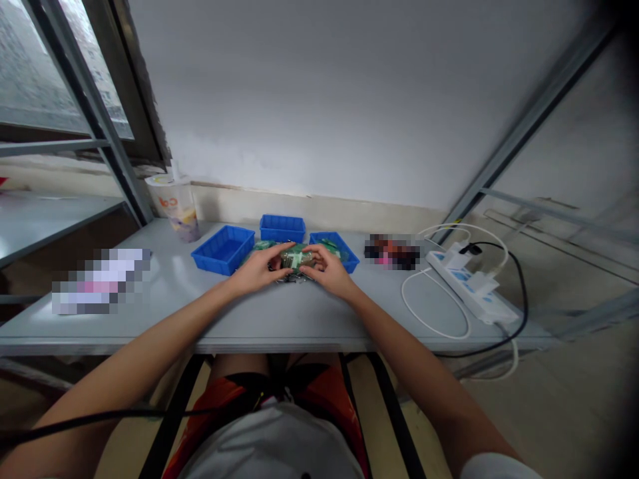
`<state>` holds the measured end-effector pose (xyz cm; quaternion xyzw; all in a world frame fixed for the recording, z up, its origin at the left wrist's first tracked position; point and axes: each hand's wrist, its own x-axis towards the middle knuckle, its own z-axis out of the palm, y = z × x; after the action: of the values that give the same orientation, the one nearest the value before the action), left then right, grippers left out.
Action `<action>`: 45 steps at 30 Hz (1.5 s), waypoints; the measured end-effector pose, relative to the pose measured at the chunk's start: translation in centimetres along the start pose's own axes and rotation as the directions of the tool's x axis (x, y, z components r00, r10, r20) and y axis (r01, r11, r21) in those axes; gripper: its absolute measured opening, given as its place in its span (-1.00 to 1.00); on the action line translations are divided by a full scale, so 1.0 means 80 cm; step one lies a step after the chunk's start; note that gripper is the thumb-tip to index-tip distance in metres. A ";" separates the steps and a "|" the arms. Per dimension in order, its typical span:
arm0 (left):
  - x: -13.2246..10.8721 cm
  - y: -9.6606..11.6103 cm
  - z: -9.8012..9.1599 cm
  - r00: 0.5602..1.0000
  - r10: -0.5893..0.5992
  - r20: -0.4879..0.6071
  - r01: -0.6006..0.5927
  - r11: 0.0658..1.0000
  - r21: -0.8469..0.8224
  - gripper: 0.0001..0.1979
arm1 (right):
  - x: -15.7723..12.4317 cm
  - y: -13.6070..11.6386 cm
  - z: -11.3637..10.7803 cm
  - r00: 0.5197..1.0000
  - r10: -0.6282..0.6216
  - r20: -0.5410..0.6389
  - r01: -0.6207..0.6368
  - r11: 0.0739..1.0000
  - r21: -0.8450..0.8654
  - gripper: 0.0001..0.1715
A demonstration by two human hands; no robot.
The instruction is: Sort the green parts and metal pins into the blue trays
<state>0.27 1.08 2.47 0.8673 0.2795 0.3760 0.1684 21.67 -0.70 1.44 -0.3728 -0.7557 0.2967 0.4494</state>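
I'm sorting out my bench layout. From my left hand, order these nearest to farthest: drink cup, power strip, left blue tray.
From the left hand, which grips the green boards:
1. the left blue tray, just to its left.
2. the drink cup, far left, at the back.
3. the power strip, far right side.

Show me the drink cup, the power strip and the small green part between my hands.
drink cup (180, 211), head view, its clear side wall.
power strip (486, 301), head view, its white top.
green part (295, 258), head view, its top face.
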 end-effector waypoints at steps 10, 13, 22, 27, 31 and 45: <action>0.000 0.002 -0.003 0.999 0.044 -0.017 -0.044 0.999 0.032 -0.51 | 0.000 -0.005 -0.003 0.999 -0.021 -0.028 0.018 0.995 -0.096 -0.75; 0.001 0.004 -0.004 0.998 0.055 -0.022 -0.054 0.998 0.044 -0.57 | 0.000 -0.005 -0.003 1.000 -0.021 -0.019 0.020 0.997 -0.074 -0.74; 0.000 0.000 -0.003 0.997 0.074 -0.019 -0.074 0.997 0.011 -0.60 | -0.001 -0.002 -0.002 1.000 0.005 0.028 -0.006 1.000 0.024 -0.47; 0.000 0.002 -0.003 0.998 0.063 0.006 -0.063 0.998 -0.004 -0.61 | -0.001 -0.005 -0.003 0.999 0.012 0.044 -0.012 1.000 0.002 -0.46; 0.000 0.004 -0.003 0.996 0.075 0.047 -0.075 0.997 -0.006 -0.64 | 0.000 -0.008 -0.004 1.000 -0.016 0.007 0.016 0.999 -0.038 -0.31; 0.001 0.007 -0.010 0.988 0.129 0.085 -0.126 0.992 -0.029 -0.70 | -0.005 -0.012 -0.002 0.987 -0.009 0.161 0.005 1.000 0.021 -0.65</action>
<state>-0.10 0.74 3.32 0.8967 0.2114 0.3515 0.1663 21.66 -1.52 2.10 -0.3402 -0.7878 0.3322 0.3915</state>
